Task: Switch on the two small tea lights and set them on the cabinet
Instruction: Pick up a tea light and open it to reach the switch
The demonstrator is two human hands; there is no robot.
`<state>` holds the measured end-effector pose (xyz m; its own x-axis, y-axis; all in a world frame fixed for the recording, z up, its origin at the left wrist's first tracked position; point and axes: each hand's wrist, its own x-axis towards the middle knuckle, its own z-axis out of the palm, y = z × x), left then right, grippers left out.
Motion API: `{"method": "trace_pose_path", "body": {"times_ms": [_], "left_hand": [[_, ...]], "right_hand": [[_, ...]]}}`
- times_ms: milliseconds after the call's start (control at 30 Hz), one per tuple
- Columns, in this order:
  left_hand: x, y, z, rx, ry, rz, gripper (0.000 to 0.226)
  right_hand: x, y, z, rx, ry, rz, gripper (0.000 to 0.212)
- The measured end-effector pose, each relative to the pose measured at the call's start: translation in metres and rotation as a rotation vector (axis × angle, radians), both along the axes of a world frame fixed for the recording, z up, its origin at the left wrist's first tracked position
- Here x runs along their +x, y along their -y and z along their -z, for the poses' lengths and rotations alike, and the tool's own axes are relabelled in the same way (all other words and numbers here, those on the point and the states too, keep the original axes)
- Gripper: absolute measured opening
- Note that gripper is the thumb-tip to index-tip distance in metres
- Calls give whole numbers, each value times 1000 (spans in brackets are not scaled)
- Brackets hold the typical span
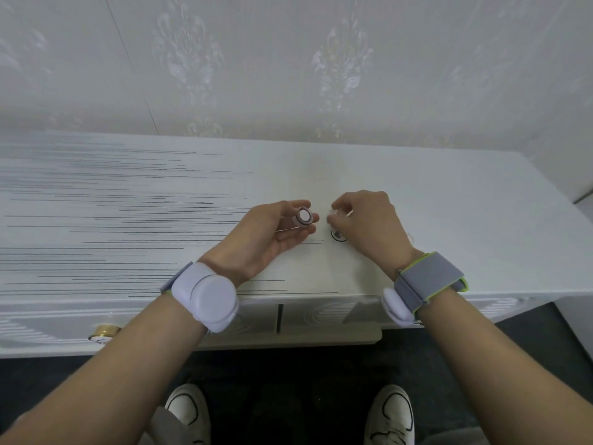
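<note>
- The left hand [272, 232] holds one tea light [304, 216] between thumb and fingers, above the cabinet [449, 194]; its round flat face is turned toward the camera.
- The right hand [365, 220] is closed, fingers curled down; something small and clear shows at the fingertips [337, 216], perhaps the second tea light, but it is mostly hidden.
- Below that hand a small dark ring [339, 236] lies on the cabinet top; the hand covers part of it, and I cannot tell what it is.
- No writing can be read on the tea light.
- Both wrists carry bands: a white round device [208, 297] on the left, a grey strap [430, 281] on the right.
- The shoes [186, 412] are cut off by the lower edge.
</note>
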<state>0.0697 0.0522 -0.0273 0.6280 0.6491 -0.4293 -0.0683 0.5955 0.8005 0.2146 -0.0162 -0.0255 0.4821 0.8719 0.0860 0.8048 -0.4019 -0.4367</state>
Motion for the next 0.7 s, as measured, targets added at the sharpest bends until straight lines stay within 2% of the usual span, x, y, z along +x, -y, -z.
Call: {"method": "trace_pose_path", "body": {"times_ms": [67, 167, 267, 333, 433, 567, 700], "left_hand": [[0, 0, 0, 4, 7, -1, 25], [1, 0, 0, 16, 22, -10, 20], [2, 0, 1, 32, 39, -19, 15], [2, 0, 1, 39, 45, -23, 14], [3, -1, 2, 31, 27, -47, 13], [2, -3, 2, 10, 9, -77, 11], [1, -4, 2, 2, 11, -82, 10]], "right_hand": [[1, -1, -1, 60, -59, 43, 25], [4, -1, -11, 173, -329, 108, 22], [3, 0, -20, 220, -614, 32, 25], [0, 0, -21, 207, -676, -16, 24], [0, -1, -16, 193, -586, 11, 24], [5, -1, -13, 210, -269, 68, 26], [-1, -5, -9, 169, -69, -36, 27]]}}
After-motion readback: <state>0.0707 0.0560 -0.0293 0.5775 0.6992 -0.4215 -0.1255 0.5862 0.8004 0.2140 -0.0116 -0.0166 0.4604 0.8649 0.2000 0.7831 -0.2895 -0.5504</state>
